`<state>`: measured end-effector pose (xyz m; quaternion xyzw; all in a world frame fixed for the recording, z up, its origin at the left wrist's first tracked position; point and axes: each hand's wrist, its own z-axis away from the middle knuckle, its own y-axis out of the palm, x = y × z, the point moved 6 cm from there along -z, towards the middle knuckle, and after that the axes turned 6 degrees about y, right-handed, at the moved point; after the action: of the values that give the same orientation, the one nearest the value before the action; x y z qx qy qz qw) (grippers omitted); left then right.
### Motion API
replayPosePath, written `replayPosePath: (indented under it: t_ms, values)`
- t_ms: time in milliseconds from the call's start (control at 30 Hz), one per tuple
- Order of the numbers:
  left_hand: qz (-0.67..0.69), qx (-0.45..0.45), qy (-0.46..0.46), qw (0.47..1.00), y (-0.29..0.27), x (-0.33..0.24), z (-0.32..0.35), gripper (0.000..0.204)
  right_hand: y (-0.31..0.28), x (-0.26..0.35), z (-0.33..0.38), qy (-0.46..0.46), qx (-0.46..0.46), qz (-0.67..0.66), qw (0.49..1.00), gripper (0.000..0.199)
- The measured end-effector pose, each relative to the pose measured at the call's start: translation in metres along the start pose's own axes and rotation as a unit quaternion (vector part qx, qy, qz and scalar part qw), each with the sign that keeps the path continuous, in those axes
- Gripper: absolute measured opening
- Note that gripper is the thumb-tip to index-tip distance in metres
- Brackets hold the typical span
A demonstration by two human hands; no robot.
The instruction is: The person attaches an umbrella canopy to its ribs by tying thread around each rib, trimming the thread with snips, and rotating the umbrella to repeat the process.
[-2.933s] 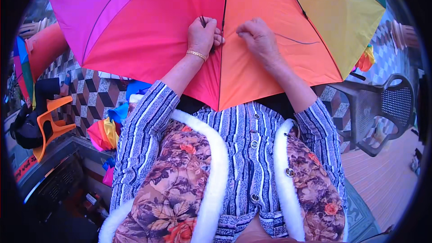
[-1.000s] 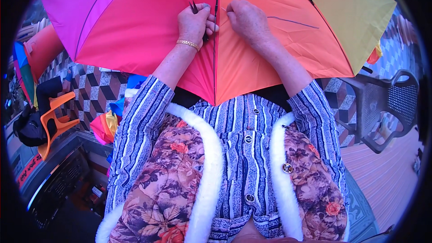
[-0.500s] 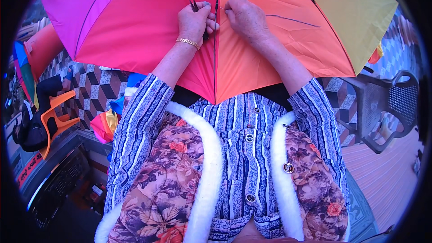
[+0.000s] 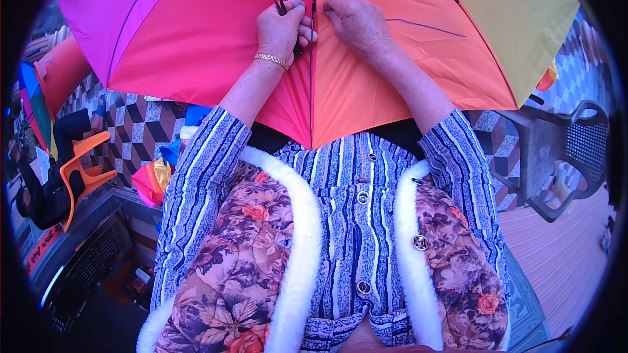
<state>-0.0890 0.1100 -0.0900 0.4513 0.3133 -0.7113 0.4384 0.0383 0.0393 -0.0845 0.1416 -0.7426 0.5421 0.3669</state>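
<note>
A multicoloured umbrella (image 4: 196,52) lies spread in front of me, its pink and orange panels meeting along a thin dark rib (image 4: 312,85). My left hand (image 4: 278,31) is closed around dark thread snips (image 4: 281,6); two pointed tips stick up past the thumb, and the rest is mostly hidden in the palm. Its fingertips are at the rib. Just right of the rib, my right hand (image 4: 358,23) is pinched, fingertips close to a joint on it; what it holds is too small to make out. A dark thread (image 4: 425,27) lies across the orange panel.
A grey plastic chair (image 4: 562,150) stands at the right. On the left, a person in dark clothes (image 4: 46,176) is by an orange chair (image 4: 82,163). More colourful folded umbrella cloth (image 4: 154,180) lies left of my sleeve, over a patterned tile floor (image 4: 140,121).
My right hand has shifted slightly up and left, closer to the rib. My left hand keeps its hold on the snips, nearly still. The person at the left has moved slightly.
</note>
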Motion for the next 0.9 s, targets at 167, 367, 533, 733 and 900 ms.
replayPosePath:
  t_ms: [167, 367, 533, 733, 900]
  values:
    - [0.004, 0.013, 0.004, 1.0, 0.002, 0.001, -0.001, 0.011, 0.004, 0.002, -0.006, -0.01, -0.001, -0.024, 1.0, 0.009]
    - [0.001, 0.037, 0.019, 0.999, 0.007, -0.002, -0.004, 0.009, 0.005, -0.001, -0.008, -0.011, -0.02, -0.045, 0.999, 0.01]
    - [-0.035, 0.045, 0.024, 0.998, 0.011, -0.004, -0.005, 0.009, 0.006, -0.008, -0.005, 0.033, -0.029, -0.09, 0.995, 0.014]
    - [-0.039, 0.008, 0.081, 0.996, 0.002, -0.002, 0.001, 0.011, -0.004, 0.015, 0.003, 0.131, 0.041, -0.02, 0.99, 0.024]
    - [-0.004, -0.026, 0.088, 0.996, 0.0, 0.0, 0.005, 0.011, 0.019, 0.003, 0.004, 0.2, 0.086, -0.092, 0.972, 0.029]
